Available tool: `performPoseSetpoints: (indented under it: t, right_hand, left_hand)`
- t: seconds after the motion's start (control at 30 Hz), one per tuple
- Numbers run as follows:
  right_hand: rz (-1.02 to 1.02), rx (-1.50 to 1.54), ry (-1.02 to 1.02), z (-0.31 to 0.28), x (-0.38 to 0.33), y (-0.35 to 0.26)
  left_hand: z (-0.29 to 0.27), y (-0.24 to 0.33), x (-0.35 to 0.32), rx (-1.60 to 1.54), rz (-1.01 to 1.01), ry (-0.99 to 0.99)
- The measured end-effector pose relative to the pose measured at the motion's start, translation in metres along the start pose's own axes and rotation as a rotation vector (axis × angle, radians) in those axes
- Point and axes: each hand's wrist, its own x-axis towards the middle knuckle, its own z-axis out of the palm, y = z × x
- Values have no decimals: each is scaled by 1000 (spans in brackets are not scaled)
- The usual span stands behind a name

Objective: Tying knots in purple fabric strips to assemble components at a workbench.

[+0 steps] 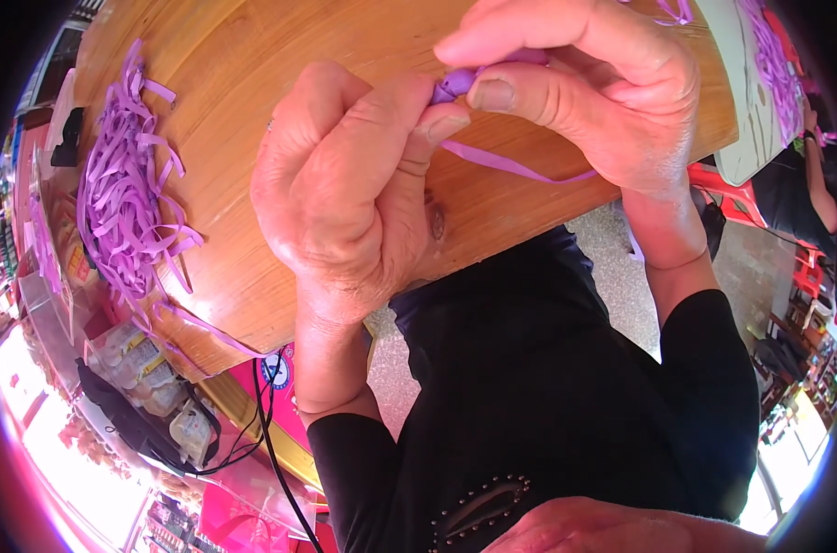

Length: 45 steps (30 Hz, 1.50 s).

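Nearest the camera, black sleeves and a dark garment (538,387) with a studded ornament are seen filling the lower middle of the view. From them the left hand (345,194) is raised over the near edge of the wooden table (253,55); its fingers are curled into a loose fist, and the thumb and forefinger are pressed together on a small purple folded piece (455,85). The same piece is pinched from the other side by the right hand (594,83), whose thumb is laid flat against it while the forefinger is bent over the top. Most of the piece is hidden by the fingertips, so its shape cannot be made out. A purple ribbon strip (520,166) is trailed from the pinch, down and to the right across the table edge.

Farther left on the table, a loose heap of purple ribbon strips (119,194) is spread. Below the table edge, clear plastic packets (147,369) and a black cable (271,433) are seen. At the far right, a red plastic chair (727,189) is partly blocked by the right wrist.
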Motion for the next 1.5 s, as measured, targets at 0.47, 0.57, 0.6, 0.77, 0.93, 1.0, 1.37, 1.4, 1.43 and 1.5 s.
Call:
performPoseSetpoints:
  t: [0.47,0.57,0.6,0.77,0.93,1.0,1.37,1.4,1.43,1.5]
  right_hand:
    - [-257,-216,-66,-3,2,9]
    - [-414,-261,-48,1,3,22]
    - [-436,-258,-43,1,4,25]
    - [-428,-213,-38,0,3,18]
    - [-363,-206,-53,-4,1,12]
    - [-374,-215,-62,-4,1,12]
    - [-519,-328,-15,8,-3,21]
    - [-522,-304,7,10,-4,21]
    - [-518,-304,8,9,-5,23]
    - [-468,-307,-60,3,-6,30]
  left_hand:
    - [-3,-1,0,15,63,-10]
    - [-3,-3,0,8,74,-35]
    - [-5,-1,0,-10,47,-55]
    - [0,1,-4,-86,-6,-2]
    - [-1,0,-5,-312,-93,-18]
    - [-1,-1,-6,-327,-85,-21]
    - [-5,5,-7,-313,-122,-81]
    - [-6,4,-7,-261,-68,-80]
    - [-6,3,-7,-209,-14,-79]
    - [-1,1,-7,-199,34,-75]
